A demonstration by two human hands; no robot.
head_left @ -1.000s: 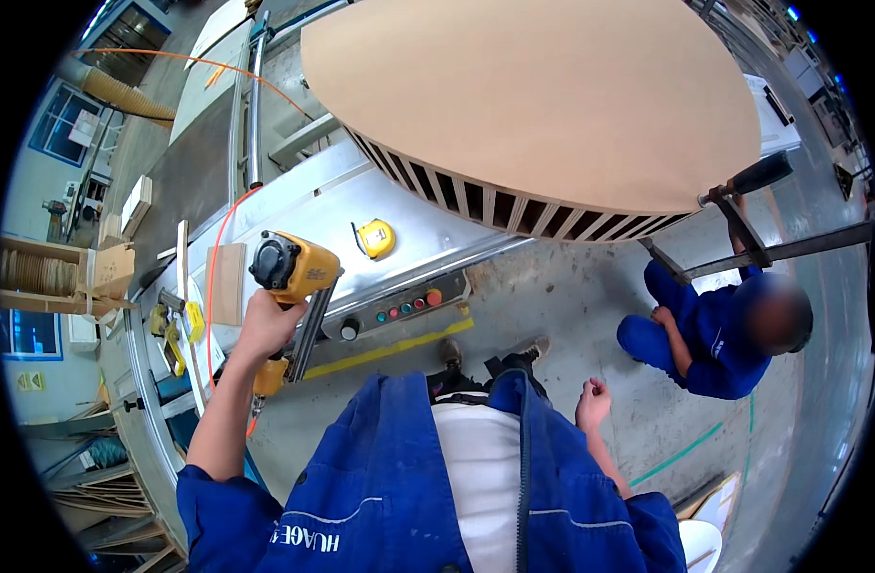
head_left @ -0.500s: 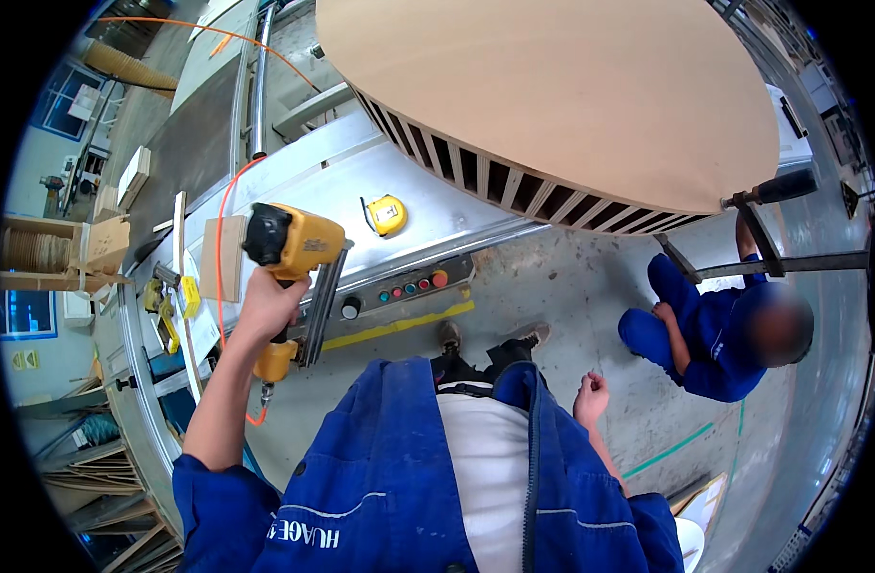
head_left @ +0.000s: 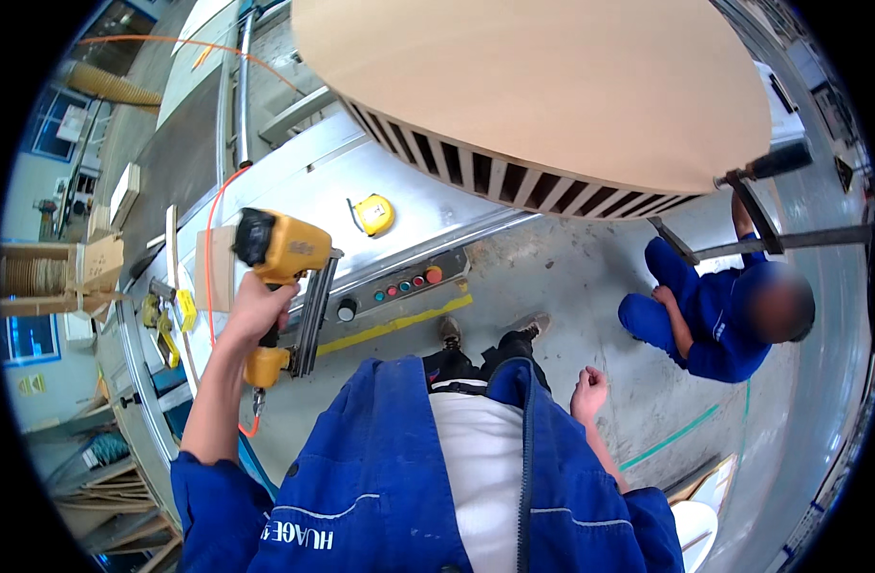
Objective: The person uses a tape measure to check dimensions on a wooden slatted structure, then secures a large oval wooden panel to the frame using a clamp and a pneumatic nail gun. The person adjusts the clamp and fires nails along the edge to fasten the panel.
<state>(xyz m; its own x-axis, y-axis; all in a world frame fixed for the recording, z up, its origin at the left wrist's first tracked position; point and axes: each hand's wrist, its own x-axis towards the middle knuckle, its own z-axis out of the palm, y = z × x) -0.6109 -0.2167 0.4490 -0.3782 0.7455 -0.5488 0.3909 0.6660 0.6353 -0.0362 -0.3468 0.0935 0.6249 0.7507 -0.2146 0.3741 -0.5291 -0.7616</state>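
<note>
Left hand [head_left: 258,307], at left: fingers wrapped round yellow nail gun [head_left: 299,246] by its grip [head_left: 270,335] — likely heavy, rigid, best held there; right hand [head_left: 588,395] curled, how far unclear, nothing visible in it

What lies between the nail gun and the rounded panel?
In the head view, a tape measure lies on the metal table between nail gun and panel.

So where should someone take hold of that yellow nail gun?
Probably by the black handle, coming from the left, where the left grip wraps it now. It looks slim between the bulky head and lower end; the long magazine lines the right, and the orange hose joins below.
</note>
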